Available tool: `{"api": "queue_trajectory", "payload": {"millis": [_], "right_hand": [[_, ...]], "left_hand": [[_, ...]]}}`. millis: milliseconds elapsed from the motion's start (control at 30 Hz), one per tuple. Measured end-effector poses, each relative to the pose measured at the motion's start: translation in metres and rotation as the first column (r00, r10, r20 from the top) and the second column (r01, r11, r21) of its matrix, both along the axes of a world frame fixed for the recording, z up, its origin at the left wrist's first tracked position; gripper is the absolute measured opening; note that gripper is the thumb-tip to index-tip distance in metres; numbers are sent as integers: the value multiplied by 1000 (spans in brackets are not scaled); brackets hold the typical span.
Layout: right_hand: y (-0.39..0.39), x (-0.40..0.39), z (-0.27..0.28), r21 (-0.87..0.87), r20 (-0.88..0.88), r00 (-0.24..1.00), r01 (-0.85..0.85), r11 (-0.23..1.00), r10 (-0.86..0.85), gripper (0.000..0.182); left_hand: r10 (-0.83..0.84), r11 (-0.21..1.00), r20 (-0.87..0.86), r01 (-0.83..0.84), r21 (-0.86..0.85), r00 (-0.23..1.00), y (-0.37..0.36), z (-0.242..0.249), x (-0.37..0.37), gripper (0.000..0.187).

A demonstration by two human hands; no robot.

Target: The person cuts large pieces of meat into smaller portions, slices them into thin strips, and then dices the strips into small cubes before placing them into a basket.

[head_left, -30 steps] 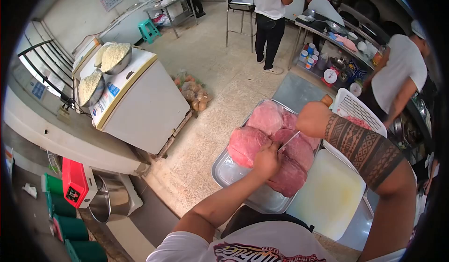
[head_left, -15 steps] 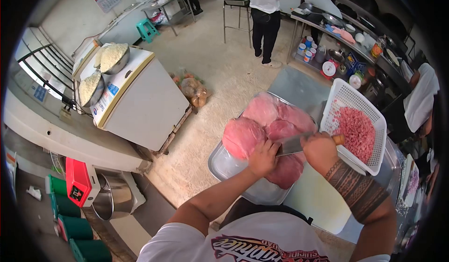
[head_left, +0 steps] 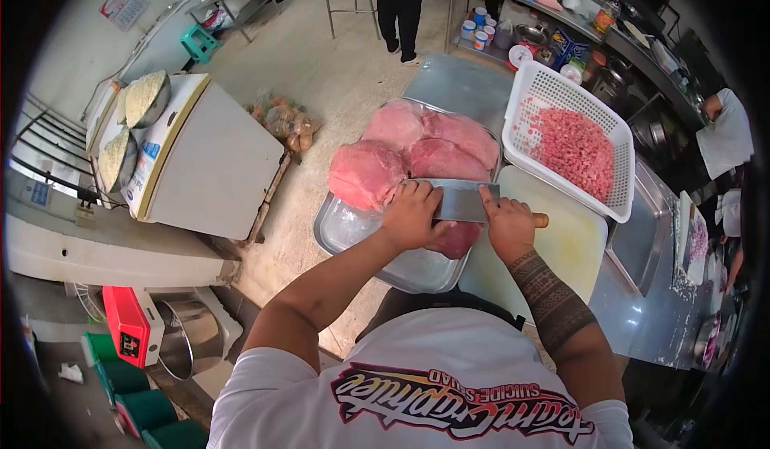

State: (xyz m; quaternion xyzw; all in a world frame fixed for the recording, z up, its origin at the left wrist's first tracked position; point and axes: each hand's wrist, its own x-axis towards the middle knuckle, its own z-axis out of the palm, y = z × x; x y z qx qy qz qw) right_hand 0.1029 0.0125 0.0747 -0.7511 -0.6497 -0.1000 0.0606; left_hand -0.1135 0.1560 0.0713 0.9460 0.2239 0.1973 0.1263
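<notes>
Left hand (head_left: 411,215): one, partly open, fingers at the blade's end over the meat. Right hand (head_left: 510,226): one, closed round the handle of a cleaver (head_left: 463,202). Raw meat (head_left: 365,175): several pieces, in a metal tray (head_left: 401,274), its near-left corner bare, by the left edge of the surface (head_left: 457,80).

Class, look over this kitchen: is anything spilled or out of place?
Whitish bits are scattered on the steel table beside the far-right board, suggesting a small spill. A crumpled white scrap near the green bins looks like stray litter.
</notes>
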Motion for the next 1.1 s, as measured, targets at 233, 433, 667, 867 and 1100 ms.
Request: {"api": "queue_trajectory", "payload": {"millis": [233,433,667,867,1100], "right_hand": [[-10,-8,-17,-20,-40,998,45,999,-46,66],[-10,-1,-23,-15,-69,997,26,1000,-27,70],[-6,2,-24,-36,-45,998,31,999,-32,65],[-5,5,-27,-34,-21,999,25,999,-26,65],[-4,9,-13,-84,4,1000,-7,996,7,60]], "left_hand": [[-148,976,-36,140,-167,988,14,14,-11,68],[-193,963,61,201,-180,979,70,56,-79,92],[71,987,-450,2,159,890,96,41,-116,106],[13,996,-470,30,84,883,114,42,-97,98],[-51,996,-612,83,25,789,126,58,-93,95]]}}
